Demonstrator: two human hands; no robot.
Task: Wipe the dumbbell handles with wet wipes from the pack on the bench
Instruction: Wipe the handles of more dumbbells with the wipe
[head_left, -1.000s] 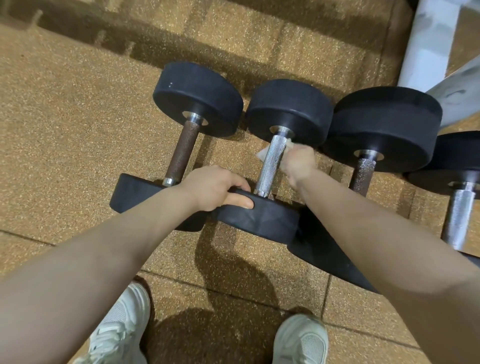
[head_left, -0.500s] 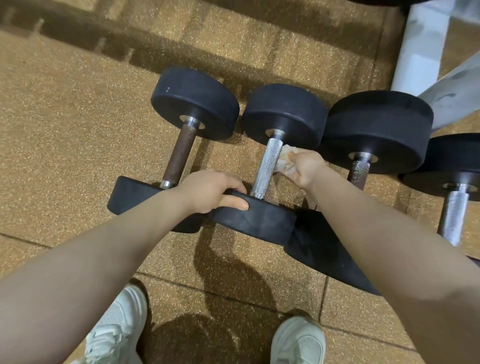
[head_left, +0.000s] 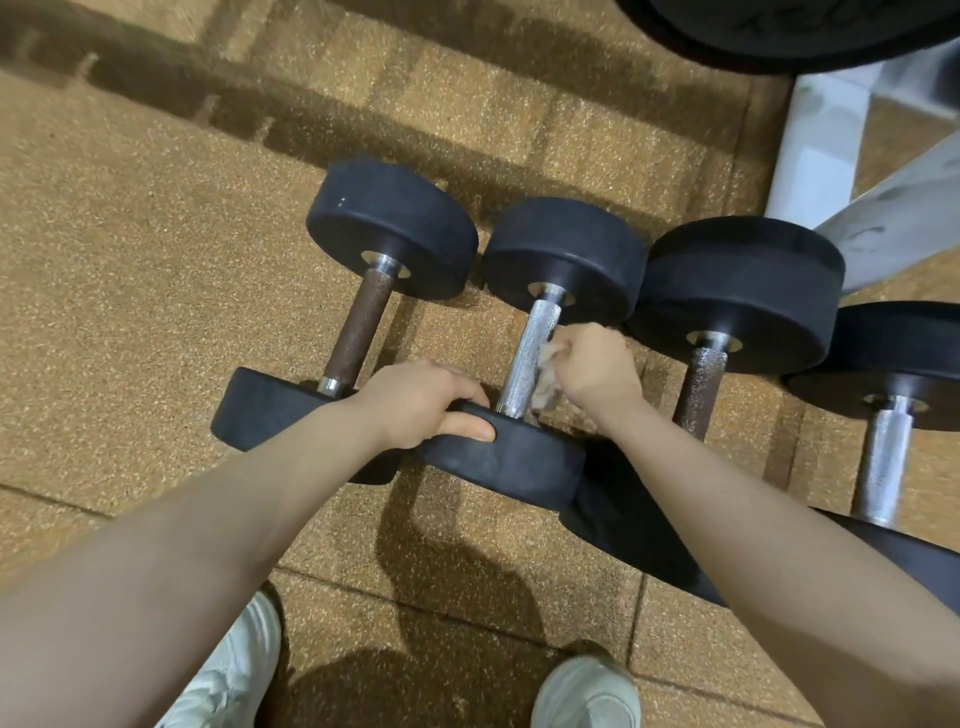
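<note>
Several black dumbbells lie side by side on the speckled rubber floor. The second from the left has a silver knurled handle (head_left: 530, 356). My right hand (head_left: 592, 371) holds a crumpled wet wipe (head_left: 545, 382) against the right side of that handle, near its lower end. My left hand (head_left: 423, 400) grips the rim of this dumbbell's near black weight (head_left: 509, 462). The leftmost dumbbell has a brown handle (head_left: 361, 325). To the right lie a dumbbell with a dark speckled handle (head_left: 701, 389) and one with a silver handle (head_left: 885, 467). The wipe pack is out of view.
A white metal frame (head_left: 815, 150) stands at the upper right with a large black plate (head_left: 779, 31) above it. My two white shoes (head_left: 228, 680) (head_left: 587, 691) stand on the floor tiles just below the dumbbells.
My right hand with the wipe has slid down the silver handle from near the far weight toward the near weight. My left hand keeps its grip on the near weight.
</note>
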